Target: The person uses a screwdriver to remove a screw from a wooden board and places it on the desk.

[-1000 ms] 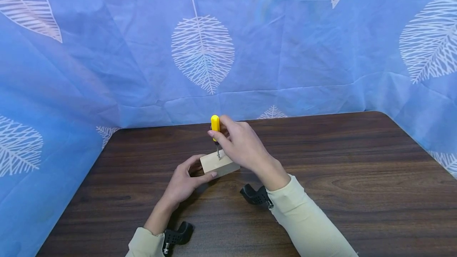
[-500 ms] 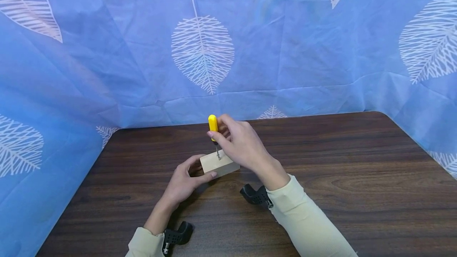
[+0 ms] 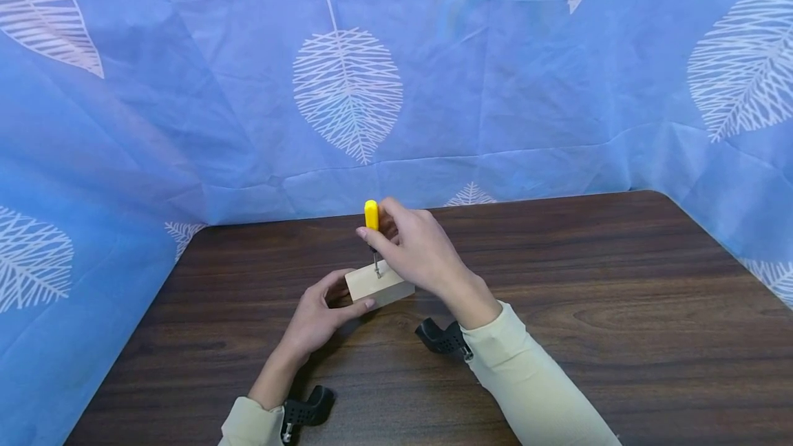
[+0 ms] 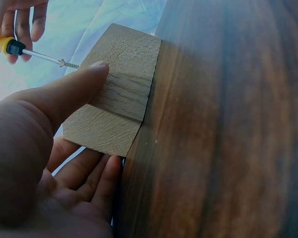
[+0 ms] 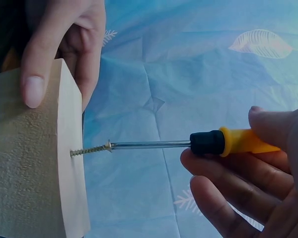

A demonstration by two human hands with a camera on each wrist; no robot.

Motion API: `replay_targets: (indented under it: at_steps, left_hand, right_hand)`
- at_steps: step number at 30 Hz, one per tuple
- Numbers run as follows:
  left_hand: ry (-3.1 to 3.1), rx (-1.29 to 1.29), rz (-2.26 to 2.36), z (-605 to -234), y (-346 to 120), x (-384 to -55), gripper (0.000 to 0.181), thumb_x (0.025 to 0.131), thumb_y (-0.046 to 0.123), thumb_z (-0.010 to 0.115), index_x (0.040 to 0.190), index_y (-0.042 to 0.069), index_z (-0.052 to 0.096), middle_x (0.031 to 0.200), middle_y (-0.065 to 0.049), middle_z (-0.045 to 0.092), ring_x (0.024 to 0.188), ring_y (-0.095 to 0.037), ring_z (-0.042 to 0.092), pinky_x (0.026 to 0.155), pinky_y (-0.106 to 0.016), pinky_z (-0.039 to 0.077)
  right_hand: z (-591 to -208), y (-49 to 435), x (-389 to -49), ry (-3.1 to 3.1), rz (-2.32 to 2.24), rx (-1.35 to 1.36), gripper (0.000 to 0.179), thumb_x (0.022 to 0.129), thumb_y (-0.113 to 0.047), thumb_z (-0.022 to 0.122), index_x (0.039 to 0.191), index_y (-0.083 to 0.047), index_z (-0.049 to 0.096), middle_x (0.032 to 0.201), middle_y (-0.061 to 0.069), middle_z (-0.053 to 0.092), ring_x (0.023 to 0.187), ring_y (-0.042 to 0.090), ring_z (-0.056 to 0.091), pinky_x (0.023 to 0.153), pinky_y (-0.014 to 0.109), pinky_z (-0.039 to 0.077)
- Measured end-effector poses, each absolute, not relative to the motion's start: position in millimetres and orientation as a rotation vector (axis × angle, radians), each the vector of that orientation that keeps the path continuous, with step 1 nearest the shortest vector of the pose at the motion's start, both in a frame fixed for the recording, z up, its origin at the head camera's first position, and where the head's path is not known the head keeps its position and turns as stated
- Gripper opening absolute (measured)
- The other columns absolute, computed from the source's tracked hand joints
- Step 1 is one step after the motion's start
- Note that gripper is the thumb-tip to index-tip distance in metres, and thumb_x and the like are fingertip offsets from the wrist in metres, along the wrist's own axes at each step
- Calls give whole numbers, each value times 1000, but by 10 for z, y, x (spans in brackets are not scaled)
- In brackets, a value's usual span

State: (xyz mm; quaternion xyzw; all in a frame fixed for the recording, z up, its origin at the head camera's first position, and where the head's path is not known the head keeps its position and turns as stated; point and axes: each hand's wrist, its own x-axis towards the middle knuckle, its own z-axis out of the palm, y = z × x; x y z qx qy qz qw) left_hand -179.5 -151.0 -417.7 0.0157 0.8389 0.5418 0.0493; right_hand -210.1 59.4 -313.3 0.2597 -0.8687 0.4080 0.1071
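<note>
Two bare hands work over the dark brown wood-grain table [image 3: 595,281]; the left hand [image 3: 318,316] grips one end of the pale, rectangular wooden block [image 3: 379,283], thumb along the near side and fingers round the far side; the block sits on the tabletop, near the middle. The right hand [image 3: 427,250] pinches the yellow handle of the slim screwdriver with a black collar and steel shaft [image 5: 154,144], holding it nearly upright; its tip meets the head of a small, brass-coloured threaded screw [image 5: 91,149], whose point is in the block's upper face with much of the thread showing.

From where I stand, the weak spot looks like that joint; screw and shaft do not quite line up, so sideways pressure could tip the screw further or make the driver slip off its head; how firmly the tip is seated I cannot tell; a slip might skid toward the left thumb; a loosened left grip could let the block twist under turning force.
</note>
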Motion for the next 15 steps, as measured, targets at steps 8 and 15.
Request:
replay_targets:
  at_steps: [8,15]
  left_hand:
    - [2551,59,1657,-4160,-1506,-1789,54,92,33,89,142,28,68,137,-3,72,127,-25,67,106,-53,52]
    - [2536,69,1672,-4167,-1513,-1778,54,92,33,88,142,28,67,137,-5,72,125,-25,68,103,-50,54]
  right_hand:
    - [-3116,592,-2096,-2591,1155,780,18,108,-27,69,117,-11,65,101,2,78,86,15,75,78,35,62]
    - [-3133,581,-2099,-2575,1209,772,23,107,-34,70,118,-14,66,101,-3,77,89,10,73,82,32,62]
